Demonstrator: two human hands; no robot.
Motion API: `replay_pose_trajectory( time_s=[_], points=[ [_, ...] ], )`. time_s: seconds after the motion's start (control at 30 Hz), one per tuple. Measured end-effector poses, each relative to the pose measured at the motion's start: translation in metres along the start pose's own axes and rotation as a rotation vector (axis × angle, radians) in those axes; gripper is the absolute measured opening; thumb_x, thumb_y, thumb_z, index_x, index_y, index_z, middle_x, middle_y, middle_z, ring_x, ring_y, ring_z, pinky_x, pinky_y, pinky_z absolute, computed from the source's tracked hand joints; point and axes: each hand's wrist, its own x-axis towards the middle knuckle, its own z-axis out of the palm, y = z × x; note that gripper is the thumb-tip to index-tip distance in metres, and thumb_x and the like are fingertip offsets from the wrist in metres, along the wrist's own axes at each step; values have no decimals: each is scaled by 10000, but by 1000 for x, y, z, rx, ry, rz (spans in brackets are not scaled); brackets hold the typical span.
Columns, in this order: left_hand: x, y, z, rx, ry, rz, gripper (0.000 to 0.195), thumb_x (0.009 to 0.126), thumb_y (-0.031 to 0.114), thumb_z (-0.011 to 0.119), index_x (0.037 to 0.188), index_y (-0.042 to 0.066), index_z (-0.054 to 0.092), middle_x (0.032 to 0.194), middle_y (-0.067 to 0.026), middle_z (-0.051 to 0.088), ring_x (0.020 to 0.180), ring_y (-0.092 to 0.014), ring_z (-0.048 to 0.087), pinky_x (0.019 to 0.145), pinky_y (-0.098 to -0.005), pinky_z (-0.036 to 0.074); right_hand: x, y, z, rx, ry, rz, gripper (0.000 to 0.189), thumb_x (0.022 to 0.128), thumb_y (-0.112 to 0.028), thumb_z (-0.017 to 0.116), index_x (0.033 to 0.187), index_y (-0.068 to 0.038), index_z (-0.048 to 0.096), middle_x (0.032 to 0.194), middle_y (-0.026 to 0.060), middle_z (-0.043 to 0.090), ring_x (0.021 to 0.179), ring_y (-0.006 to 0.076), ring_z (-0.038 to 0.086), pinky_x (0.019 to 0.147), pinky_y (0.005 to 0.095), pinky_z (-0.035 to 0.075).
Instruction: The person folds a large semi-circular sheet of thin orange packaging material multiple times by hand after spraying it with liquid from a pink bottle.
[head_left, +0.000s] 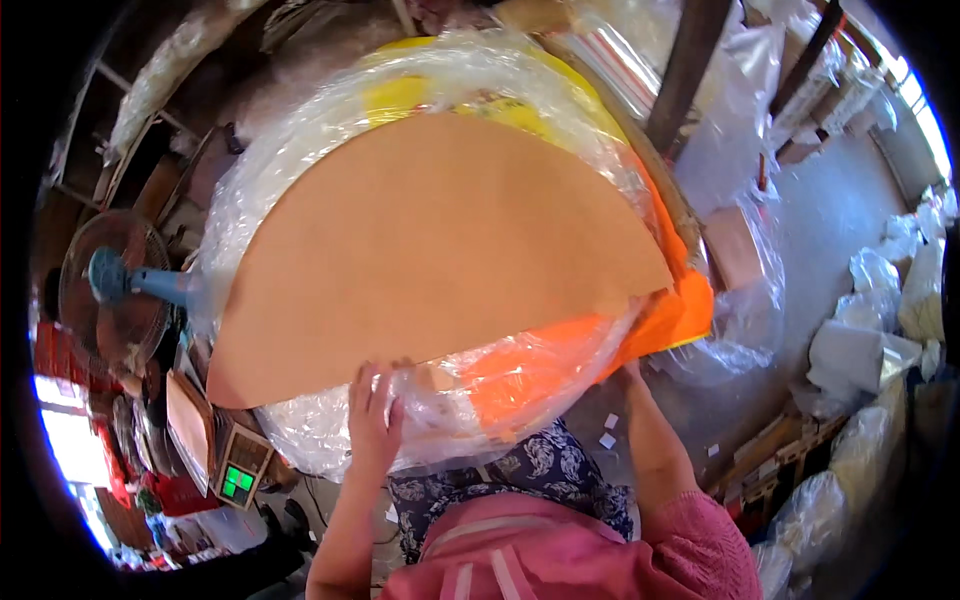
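Observation:
A large brown sheet of paper or cardboard (442, 255) lies over a bundle wrapped in clear plastic film (300, 435). Yellow material (397, 97) shows under the film at the far side, and an orange sheet (517, 375) shows at the near right. My left hand (375, 412) rests on the film at the brown sheet's near edge, its fingertips at that edge. My right hand (630, 371) is at the bundle's lower right, mostly hidden beneath the orange material, so its grip is unclear.
A blue fan (112, 277) stands close on the left, above stacked sheets (187, 427) and a wooden box (244, 465) with green squares. A dark post (686, 75) rises at the far right. Plastic-wrapped bundles (817, 517) lie at the lower right; small white scraps (607, 440) are on the floor.

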Motion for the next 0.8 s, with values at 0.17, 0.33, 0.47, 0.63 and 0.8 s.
replay_pose_trajectory(
  time_s=[0.17, 0.33, 0.47, 0.63, 0.8],
  points=[
    [40, -12, 18, 180, -134, 14, 615, 811, 255, 638, 1340, 53, 397, 1411, -186, 341, 1308, -404, 285, 1058, -511, 247, -9, -20, 33, -154, -164, -180, 529, 762, -80, 639, 1260, -19, 472, 1056, 130, 625, 854, 231, 620, 714, 309, 507],
    [66, -15, 26, 291, -251, 9, 696, 794, 370, 642, 1356, 59, 370, 1424, -174, 327, 1325, -376, 275, 1067, -506, 240, -7, 19, -7, 79, -196, 69, 384, 766, -130, 691, 1120, -12, 602, 936, 99, 664, 770, 200, 640, 659, 294, 512],
    [54, -36, 25, 308, -213, 119, 615, 807, 354, 628, 1306, 57, 427, 1401, -163, 366, 1287, -355, 351, 1031, -495, 314, -58, -20, -71, 351, -96, 289, 192, 749, -92, 653, 903, 12, 607, 744, 91, 625, 614, 208, 614, 529, 330, 512],
    [50, -50, 35, 356, -94, 207, 511, 817, 326, 618, 1233, 59, 487, 1324, -154, 452, 1214, -348, 443, 973, -478, 392, -152, -150, -194, 361, -308, 361, 274, 754, -232, 653, 906, -9, 604, 667, 22, 553, 565, 121, 540, 541, 271, 463],
    [44, -34, 33, 256, 27, 166, 438, 839, 262, 597, 1207, 45, 498, 1313, -165, 452, 1235, -344, 414, 1005, -470, 358, -202, -257, -270, 243, -365, 181, 389, 815, -368, 607, 963, -8, 588, 700, 45, 570, 557, 110, 521, 522, 250, 436]
  ],
)
